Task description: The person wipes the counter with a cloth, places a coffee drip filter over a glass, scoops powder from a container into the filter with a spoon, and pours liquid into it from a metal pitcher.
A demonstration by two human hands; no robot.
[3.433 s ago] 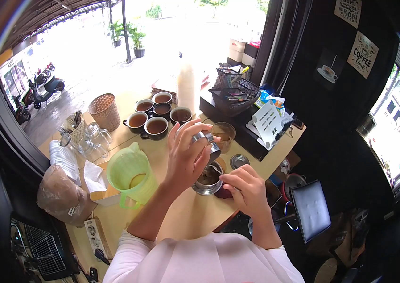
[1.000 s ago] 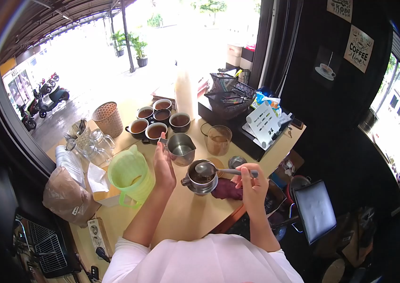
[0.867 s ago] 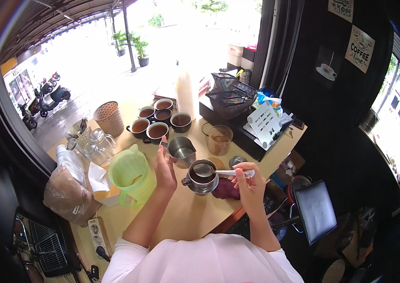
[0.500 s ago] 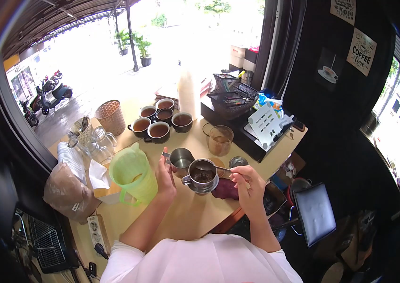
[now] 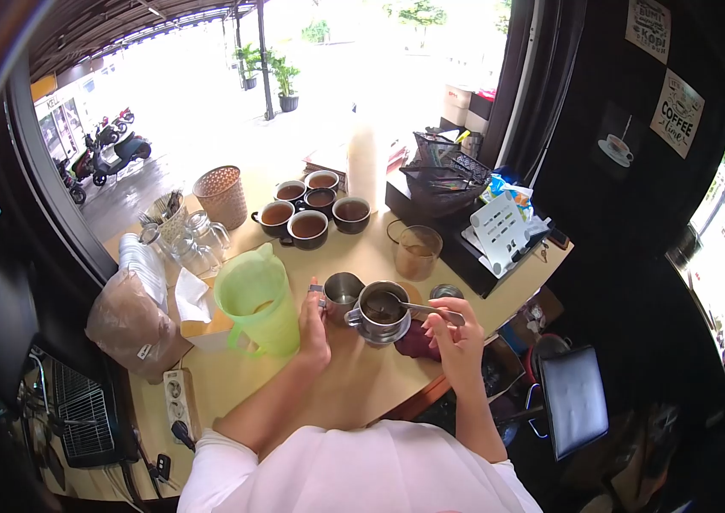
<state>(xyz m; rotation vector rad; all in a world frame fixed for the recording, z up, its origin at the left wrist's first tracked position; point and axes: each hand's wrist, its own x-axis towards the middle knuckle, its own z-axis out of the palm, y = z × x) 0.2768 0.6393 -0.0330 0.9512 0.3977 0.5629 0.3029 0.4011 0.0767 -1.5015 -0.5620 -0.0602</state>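
My left hand (image 5: 317, 335) is closed on the handle of a small steel cup (image 5: 343, 289), which stands close beside a metal coffee dripper. Between the fingers of my right hand (image 5: 458, 338) is a spoon (image 5: 432, 311). The spoon's bowl reaches into the metal coffee dripper (image 5: 378, 318), where dark contents show. A dark red cloth (image 5: 419, 341) lies right of the dripper, near my right hand. A pale green pitcher (image 5: 272, 321) stands just left of my left hand.
Several black cups of brown drink (image 5: 307, 229) stand together at the back. A clear amber mug (image 5: 419, 254) is behind the dripper. Glass jars (image 5: 200, 248) and a woven basket (image 5: 221, 198) stand left. A power strip (image 5: 179, 402) lies near the left table edge.
The view has shifted, so the scene sits further right. The spoon stays in the dripper, with its handle and my right hand at a slightly different angle. My left hand keeps the steel cup.
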